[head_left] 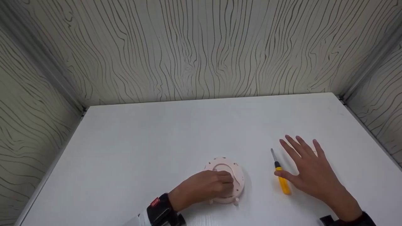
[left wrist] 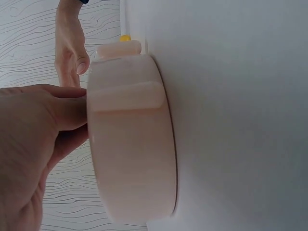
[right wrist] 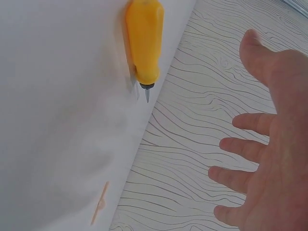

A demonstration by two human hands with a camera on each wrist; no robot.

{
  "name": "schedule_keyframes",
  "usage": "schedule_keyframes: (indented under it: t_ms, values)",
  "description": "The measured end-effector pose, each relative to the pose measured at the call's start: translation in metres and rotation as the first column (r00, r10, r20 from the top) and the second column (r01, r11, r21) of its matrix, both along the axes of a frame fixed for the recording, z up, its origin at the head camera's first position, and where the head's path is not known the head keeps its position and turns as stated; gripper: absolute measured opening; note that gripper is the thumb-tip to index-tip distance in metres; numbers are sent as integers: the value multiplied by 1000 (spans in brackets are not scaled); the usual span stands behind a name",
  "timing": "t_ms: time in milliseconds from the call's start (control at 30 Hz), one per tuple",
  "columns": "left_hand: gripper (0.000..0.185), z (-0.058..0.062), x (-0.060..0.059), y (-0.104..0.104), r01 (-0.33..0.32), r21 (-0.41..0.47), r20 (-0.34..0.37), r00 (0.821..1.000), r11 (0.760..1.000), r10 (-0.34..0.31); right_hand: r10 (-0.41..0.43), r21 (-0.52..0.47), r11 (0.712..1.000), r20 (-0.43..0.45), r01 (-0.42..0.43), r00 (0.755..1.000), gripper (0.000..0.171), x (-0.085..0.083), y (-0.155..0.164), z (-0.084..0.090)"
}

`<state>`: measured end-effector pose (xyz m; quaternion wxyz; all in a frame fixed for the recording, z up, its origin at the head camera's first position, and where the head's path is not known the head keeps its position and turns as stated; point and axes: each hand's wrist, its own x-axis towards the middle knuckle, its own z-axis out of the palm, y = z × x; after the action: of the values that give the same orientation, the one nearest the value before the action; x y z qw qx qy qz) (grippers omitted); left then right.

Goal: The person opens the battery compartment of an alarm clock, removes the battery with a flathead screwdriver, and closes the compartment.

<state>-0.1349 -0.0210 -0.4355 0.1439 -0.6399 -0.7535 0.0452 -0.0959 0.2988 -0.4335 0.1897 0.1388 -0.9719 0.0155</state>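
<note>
A round pale-pink case, with small holes in its upturned face and stubby feet on its rim, lies flat on the white table. My left hand rests on that face with its fingers curled; the fingertips are hidden, so I cannot tell whether they pinch anything. The left wrist view shows the case's side wall with the left hand against the upturned face. My right hand is spread over the table, holding nothing. Beside its thumb lies a yellow-handled screwdriver, blade pointing away.
A thin pinkish strip lies on the table beyond the screwdriver, mostly hidden by the right hand in the head view. Wood-grain panels wall the white table at the back and both sides.
</note>
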Motion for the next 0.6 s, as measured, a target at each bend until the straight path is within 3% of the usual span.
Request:
schedule_keyframes:
  t_ms: [233,433,600]
  values:
    - [45,3,2,-8,-42,0,66,997,999,42,4,-5,1000,-5,-4,1000,86,-1,-1,2]
    - [26,3,0,-17,-52,145,161,986,988,29,2,-11,1000,-9,-3,1000,86,0,-1,2]
    - [18,5,-3,-27,-86,246,286,958,965,12,11,-9,1000,-14,-11,1000,86,1,0,2]
